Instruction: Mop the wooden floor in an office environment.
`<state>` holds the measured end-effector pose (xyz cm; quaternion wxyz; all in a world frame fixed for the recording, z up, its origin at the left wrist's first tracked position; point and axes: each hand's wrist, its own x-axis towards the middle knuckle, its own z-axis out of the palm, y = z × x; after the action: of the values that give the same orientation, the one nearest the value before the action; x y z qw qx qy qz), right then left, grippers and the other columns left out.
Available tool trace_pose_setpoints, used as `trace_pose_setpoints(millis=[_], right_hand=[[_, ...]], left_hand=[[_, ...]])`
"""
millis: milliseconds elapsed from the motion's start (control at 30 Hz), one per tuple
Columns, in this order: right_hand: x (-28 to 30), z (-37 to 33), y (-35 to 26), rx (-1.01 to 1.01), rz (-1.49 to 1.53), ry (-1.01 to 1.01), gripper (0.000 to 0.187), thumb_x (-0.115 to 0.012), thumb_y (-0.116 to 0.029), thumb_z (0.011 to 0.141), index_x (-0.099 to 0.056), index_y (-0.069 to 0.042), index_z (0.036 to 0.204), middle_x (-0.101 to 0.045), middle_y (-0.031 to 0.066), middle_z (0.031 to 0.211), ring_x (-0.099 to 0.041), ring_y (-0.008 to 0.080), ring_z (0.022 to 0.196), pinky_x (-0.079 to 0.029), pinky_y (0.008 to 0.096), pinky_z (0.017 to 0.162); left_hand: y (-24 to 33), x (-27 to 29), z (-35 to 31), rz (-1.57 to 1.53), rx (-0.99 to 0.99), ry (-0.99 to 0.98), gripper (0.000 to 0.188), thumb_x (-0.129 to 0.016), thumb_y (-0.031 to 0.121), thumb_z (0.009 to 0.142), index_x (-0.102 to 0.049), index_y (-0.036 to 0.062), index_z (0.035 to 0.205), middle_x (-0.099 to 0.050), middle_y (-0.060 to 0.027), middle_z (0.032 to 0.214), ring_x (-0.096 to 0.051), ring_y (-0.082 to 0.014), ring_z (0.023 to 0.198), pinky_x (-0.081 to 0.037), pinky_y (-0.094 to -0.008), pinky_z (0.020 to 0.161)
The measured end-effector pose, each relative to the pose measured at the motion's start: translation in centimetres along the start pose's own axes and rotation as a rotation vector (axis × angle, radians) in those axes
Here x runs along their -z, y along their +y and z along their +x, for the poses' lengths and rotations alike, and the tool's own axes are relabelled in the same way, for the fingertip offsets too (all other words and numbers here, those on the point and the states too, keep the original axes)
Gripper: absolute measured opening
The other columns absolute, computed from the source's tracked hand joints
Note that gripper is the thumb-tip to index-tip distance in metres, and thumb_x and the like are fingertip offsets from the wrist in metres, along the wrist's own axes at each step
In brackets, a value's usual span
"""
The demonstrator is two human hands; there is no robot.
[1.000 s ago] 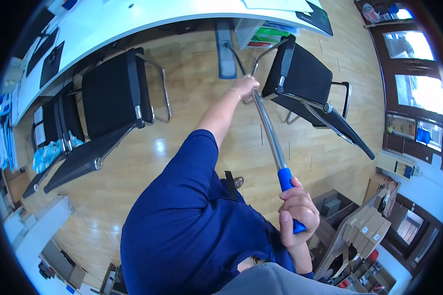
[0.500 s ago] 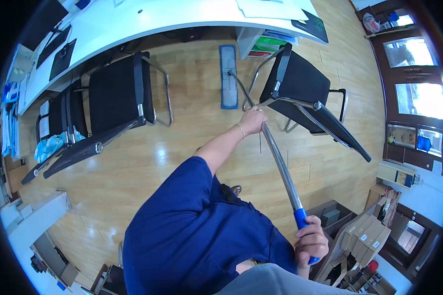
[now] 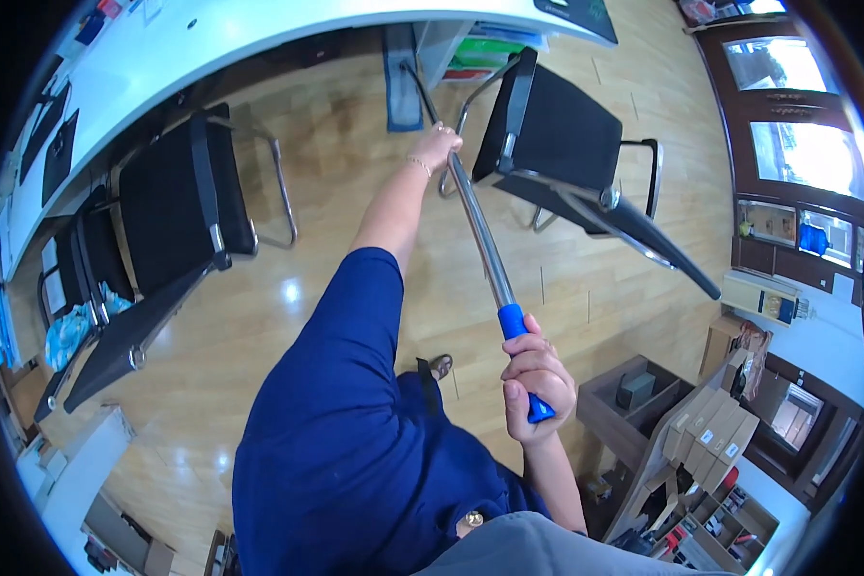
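Observation:
A flat mop has a long metal pole (image 3: 479, 228) and a blue-grey rectangular head (image 3: 403, 91) lying on the floor, its far end beneath the white desk. My left hand (image 3: 437, 147), with a thin bracelet at the wrist, is wrapped round the pole partway down. Higher up, my right hand (image 3: 540, 382) closes on the blue grip (image 3: 514, 322) at the pole's top end. The pole slants from my right hand away to the left, down to the mop head. Close to my left hand, on its right, stands a black chair (image 3: 557, 134) with chrome legs.
The white desk (image 3: 259, 43) runs along the far side, with folders on a shelf under it. Another black chair (image 3: 168, 206) stands at the left. Boxes (image 3: 710, 432) are stacked at the lower right beside an open grey-brown drawer unit (image 3: 634, 394).
Both hands have pushed forward and left with the mop. Its head has slid from the open floor to partly under the desk. One foot now shows more.

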<state>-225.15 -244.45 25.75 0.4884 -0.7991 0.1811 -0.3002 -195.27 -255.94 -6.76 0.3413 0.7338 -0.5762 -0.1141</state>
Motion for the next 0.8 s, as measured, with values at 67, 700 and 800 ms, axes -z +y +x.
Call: trace_pose_setpoints(millis=[67, 700, 800], right_hand=[[0.6, -0.9, -1.2, 0.038, -0.002, -0.076, 0.016, -0.061, -0.003, 0.07, -0.049, -0.004, 0.059, -0.056, 0.0076, 0.065, -0.061, 0.0279, 0.075, -0.039, 0.0529, 0.096], [36.4, -32.0, -15.4, -0.076, 0.223, 0.077, 0.032, -0.062, -0.021, 0.076, -0.043, -0.011, 0.051, -0.052, 0.0024, 0.049, -0.054, 0.0167, 0.049, -0.049, 0.0402, 0.069], [40.7, -34.7, -20.3, -0.022, 0.077, 0.057, 0.025, -0.058, -0.022, 0.076, -0.046, -0.012, 0.056, -0.052, -0.001, 0.048, -0.055, 0.0134, 0.049, -0.05, 0.0349, 0.066]], left_hand=[[0.3, -0.2, -2.8, -0.152, -0.042, 0.162, 0.028, -0.066, 0.015, 0.071, -0.041, 0.0083, 0.058, -0.048, -0.0082, 0.065, -0.049, -0.026, 0.065, -0.042, -0.0378, 0.087], [46.3, -14.0, -28.7, -0.013, 0.126, -0.106, 0.012, -0.062, 0.02, 0.06, -0.054, 0.012, 0.057, -0.056, -0.0105, 0.063, -0.057, -0.0336, 0.068, -0.042, -0.0469, 0.053], [54.8, -15.6, -27.9, -0.108, 0.052, -0.322, 0.011, -0.062, 0.019, 0.061, -0.057, 0.0094, 0.059, -0.06, -0.0127, 0.066, -0.06, -0.0334, 0.075, -0.046, -0.0473, 0.056]])
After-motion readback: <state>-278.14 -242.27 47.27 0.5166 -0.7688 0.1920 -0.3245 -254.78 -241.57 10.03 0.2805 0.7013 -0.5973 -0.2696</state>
